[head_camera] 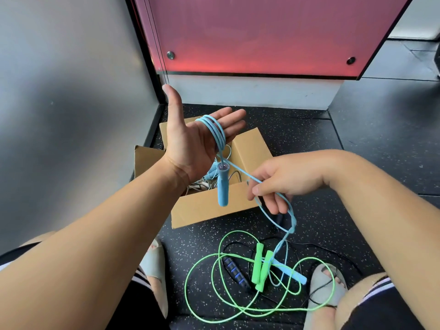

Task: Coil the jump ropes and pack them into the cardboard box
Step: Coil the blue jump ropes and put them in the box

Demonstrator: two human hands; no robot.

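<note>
A smooth grey wall (pixel 71 91) fills the left of the frame and a glossy pink panel (pixel 262 32) with two round metal fixings spans the top. Below them lies a dark, white-speckled rubbery floor (pixel 309 129). At centre stands an open, plain brown cardboard box (pixel 209 206) with its flaps up; pale cords and a bit of blue handle show inside it. Two bare forearms reach in from the lower corners. The left hand (pixel 195 141) is held above the box, palm up, fingers straight and together, thumb pointing up. Several loops of the blue rope (pixel 215 129) - a thin, braided-looking cord - are wrapped round its fingers. One matte, cylindrical blue handle (pixel 222 186) hangs straight down from those loops in front of the box. The right hand (pixel 283 179), centre right and just beside the box, pinches the same cord between thumb and forefinger, its other fingers curled. From there the cord drops through a knot to the second blue handle (pixel 292 275), which lies on the floor. In the lower centre, between two grey slippers (pixel 156 260), lie the green rope (pixel 257 263) - thin cord in wide loose loops, two ribbed handles side by side - and a black rope (pixel 234 271) whose handle has blue rings.
</note>
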